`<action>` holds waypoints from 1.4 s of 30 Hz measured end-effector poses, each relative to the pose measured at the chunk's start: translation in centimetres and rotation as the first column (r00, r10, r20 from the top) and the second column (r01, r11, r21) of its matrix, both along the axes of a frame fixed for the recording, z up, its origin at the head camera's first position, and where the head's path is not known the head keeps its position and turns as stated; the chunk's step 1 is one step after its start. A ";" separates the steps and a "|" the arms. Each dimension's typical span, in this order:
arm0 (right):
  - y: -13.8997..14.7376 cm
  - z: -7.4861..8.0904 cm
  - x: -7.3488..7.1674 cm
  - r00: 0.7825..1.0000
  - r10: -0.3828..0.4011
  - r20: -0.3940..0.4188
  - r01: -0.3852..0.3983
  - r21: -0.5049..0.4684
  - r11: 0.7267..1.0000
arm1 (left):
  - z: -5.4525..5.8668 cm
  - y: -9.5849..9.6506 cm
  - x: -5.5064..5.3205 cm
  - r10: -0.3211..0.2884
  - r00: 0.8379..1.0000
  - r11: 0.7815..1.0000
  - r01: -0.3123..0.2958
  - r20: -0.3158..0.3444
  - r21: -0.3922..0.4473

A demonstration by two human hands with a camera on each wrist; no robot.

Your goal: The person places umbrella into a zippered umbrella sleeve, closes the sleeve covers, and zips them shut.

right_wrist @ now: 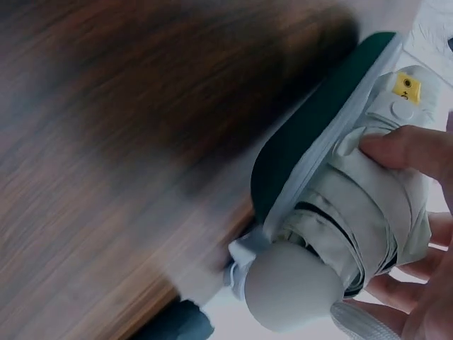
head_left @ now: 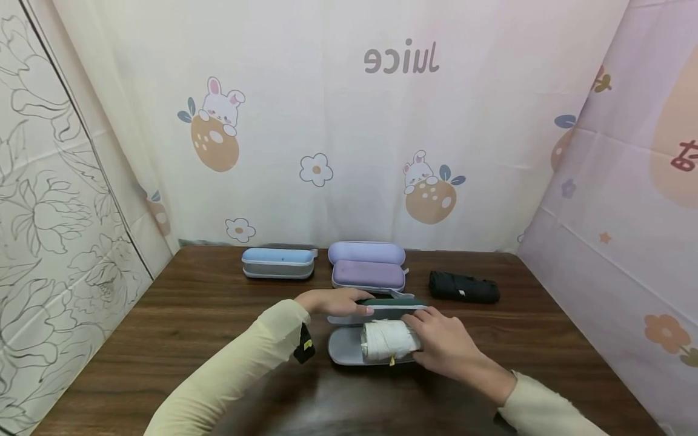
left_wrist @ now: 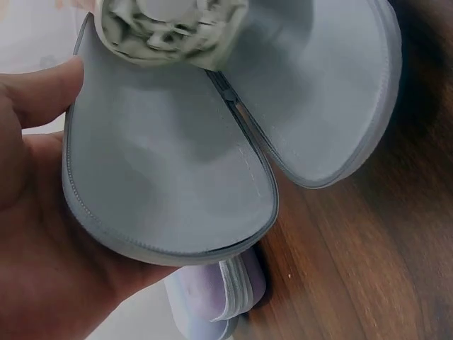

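Note:
A dark green zip case with a grey lining (head_left: 343, 348) lies unzipped on the table, its lid raised at the back. My left hand (head_left: 334, 301) holds that lid, thumb at the zipped rim and fingers behind the shell (left_wrist: 163, 170). A pale folded umbrella (head_left: 387, 339), wrapped by its strap and bearing a small yellow tag (right_wrist: 407, 88), lies over the lower half of the case. My right hand (head_left: 448, 342) grips it, with the thumb pressed against the cloth. The umbrella's rounded handle (right_wrist: 291, 285) shows in the right wrist view.
Behind the green case stand a purple case (head_left: 368, 274) and, to its left, a blue and grey case (head_left: 278, 262). A black rolled bundle (head_left: 463, 287) lies at the back right. Printed curtains (head_left: 349, 121) hang around the wooden table (head_left: 218, 324).

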State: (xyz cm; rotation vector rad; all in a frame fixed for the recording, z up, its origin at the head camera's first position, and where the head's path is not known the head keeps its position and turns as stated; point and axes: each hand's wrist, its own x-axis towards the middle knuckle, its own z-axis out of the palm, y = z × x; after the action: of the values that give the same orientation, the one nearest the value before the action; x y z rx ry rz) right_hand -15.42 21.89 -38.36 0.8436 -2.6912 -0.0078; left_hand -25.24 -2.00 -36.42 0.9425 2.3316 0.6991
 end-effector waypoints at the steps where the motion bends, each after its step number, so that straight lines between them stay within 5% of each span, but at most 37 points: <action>1: -0.3 -0.1 0.0 1.000 0.009 0.002 -0.009 0.008 1.000 | 0.0 0.0 0.0 0.002 1.000 1.000 -0.002 0.004 0.000; 17: -3.4 -1.4 -1.4 0.995 0.096 -0.011 -0.096 0.044 0.994 | 0.1 0.3 -0.2 -0.019 1.000 0.999 0.018 0.016 0.046; 27: -3.1 -2.1 -1.8 0.992 0.084 0.089 -0.087 0.029 0.996 | 0.3 0.3 -0.1 -0.020 1.000 0.999 0.021 -0.014 0.028; 32: -1.9 -1.0 -1.8 0.969 0.145 0.201 -0.142 -0.028 0.989 | 0.2 0.2 -0.1 -0.027 0.999 0.999 0.028 -0.027 0.033; 35: -0.4 0.1 -1.7 0.947 0.261 0.189 -0.239 -0.132 0.962 | 0.2 0.1 -0.1 -0.027 0.999 0.999 0.028 -0.026 0.023; 38: 1.5 1.1 -1.8 0.912 0.406 0.051 -0.380 -0.261 0.887 | 0.3 0.1 0.0 -0.038 0.998 0.999 0.039 -0.041 0.008; 40: 2.7 1.7 -2.0 0.897 0.439 -0.059 -0.433 -0.317 0.843 | 0.4 0.1 0.1 -0.045 0.998 0.999 0.044 -0.052 -0.007; 42: 3.7 2.1 -2.2 0.900 0.423 -0.106 -0.431 -0.357 0.829 | 0.4 0.0 0.2 -0.052 0.996 0.998 0.051 -0.068 -0.021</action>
State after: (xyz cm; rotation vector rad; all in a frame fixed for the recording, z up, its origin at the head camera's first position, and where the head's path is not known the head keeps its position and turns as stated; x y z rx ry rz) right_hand -17.62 25.60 -36.23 1.2785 -2.3053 0.5758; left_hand -25.03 -1.98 -36.03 1.0291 2.3597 0.6312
